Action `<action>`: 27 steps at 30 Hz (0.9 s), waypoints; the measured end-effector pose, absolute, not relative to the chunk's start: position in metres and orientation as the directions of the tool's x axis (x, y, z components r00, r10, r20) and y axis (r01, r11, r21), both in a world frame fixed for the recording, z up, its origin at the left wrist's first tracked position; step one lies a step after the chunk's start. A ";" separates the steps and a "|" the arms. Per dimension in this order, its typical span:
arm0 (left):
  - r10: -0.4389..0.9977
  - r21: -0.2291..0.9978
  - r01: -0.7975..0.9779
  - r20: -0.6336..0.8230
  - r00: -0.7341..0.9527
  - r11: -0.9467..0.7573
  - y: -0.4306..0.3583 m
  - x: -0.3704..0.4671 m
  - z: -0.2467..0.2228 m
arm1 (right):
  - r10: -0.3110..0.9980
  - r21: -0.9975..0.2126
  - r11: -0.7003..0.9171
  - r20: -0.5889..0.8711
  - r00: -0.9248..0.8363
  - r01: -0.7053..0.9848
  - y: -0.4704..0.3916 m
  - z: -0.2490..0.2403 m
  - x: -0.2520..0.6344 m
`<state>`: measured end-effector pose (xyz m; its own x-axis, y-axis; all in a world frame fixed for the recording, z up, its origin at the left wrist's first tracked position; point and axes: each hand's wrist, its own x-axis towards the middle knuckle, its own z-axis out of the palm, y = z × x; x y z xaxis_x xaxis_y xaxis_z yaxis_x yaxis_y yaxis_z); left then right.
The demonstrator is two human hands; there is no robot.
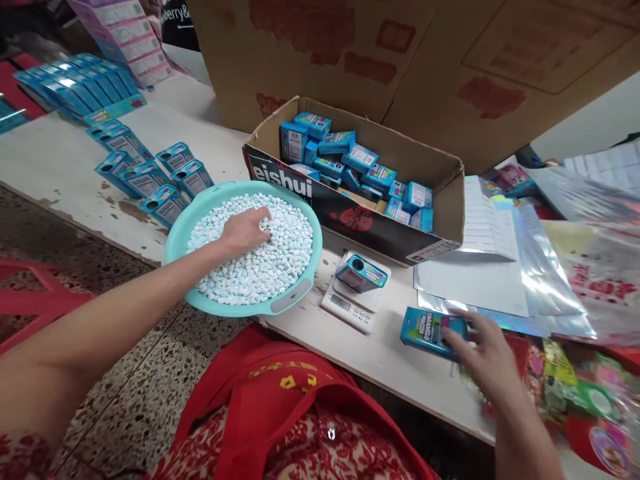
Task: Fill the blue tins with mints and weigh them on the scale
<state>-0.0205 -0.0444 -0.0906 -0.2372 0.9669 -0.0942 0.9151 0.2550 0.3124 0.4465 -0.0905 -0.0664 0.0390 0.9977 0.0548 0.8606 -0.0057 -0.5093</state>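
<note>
My left hand point(246, 231) is in a turquoise basin point(176, 248) filled with small white candies point(250, 272). Its fingers curl down into them, and the fingertips are partly hidden. My right hand point(483, 352), slightly blurred, grips a small blue candy box point(427, 329) by its right end, low over the white table. Between the hands, another blue box point(361, 273) stands upright on a small white digital scale point(349, 311). A round dark opening shows in that box's top.
Behind the scale, an open carton point(415, 257) contains several blue boxes. More blue boxes point(147, 179) stand on the table point(30, 157) at left. Plastic sheets point(545, 267) and colourful packets point(565, 387) lie at right. The table's front edge runs before me.
</note>
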 end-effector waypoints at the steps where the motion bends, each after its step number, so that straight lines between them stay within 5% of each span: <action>1: 0.962 0.375 0.886 -0.080 -0.260 0.271 -0.044 -0.021 -0.090 | 0.998 -0.436 -0.007 0.057 0.036 0.900 -0.097 -0.077 0.447; 5: 0.905 0.710 0.598 -0.132 -0.404 0.371 -0.048 -0.020 -0.082 | 0.995 -0.343 -0.102 -0.032 0.097 0.934 -0.108 -0.095 0.444; 9: 0.824 0.920 -0.048 -0.371 -0.427 0.389 -0.057 -0.016 -0.070 | 0.987 -0.439 -0.024 -0.152 -0.047 0.898 -0.106 -0.093 0.453; 14: 0.753 0.753 -0.549 -0.583 -0.304 0.362 -0.063 -0.015 -0.052 | 0.973 -0.611 0.068 -0.133 -0.187 0.789 -0.102 -0.101 0.470; 21: 0.769 0.737 -0.660 -0.504 -0.392 0.147 -0.058 -0.012 -0.038 | 0.993 -0.560 0.024 -0.082 -0.084 0.828 -0.108 -0.086 0.474; 27: 0.701 0.606 -0.781 -0.623 -0.348 0.150 -0.050 -0.010 -0.053 | 0.997 -0.822 -0.030 0.019 0.080 0.569 -0.111 -0.047 0.415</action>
<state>-0.0098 -0.0497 -0.0532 -0.3484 0.7008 -0.6225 -0.7811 0.1500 0.6061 0.4145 -0.1112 -0.0468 0.0799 0.9966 0.0194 0.5687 -0.0295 -0.8220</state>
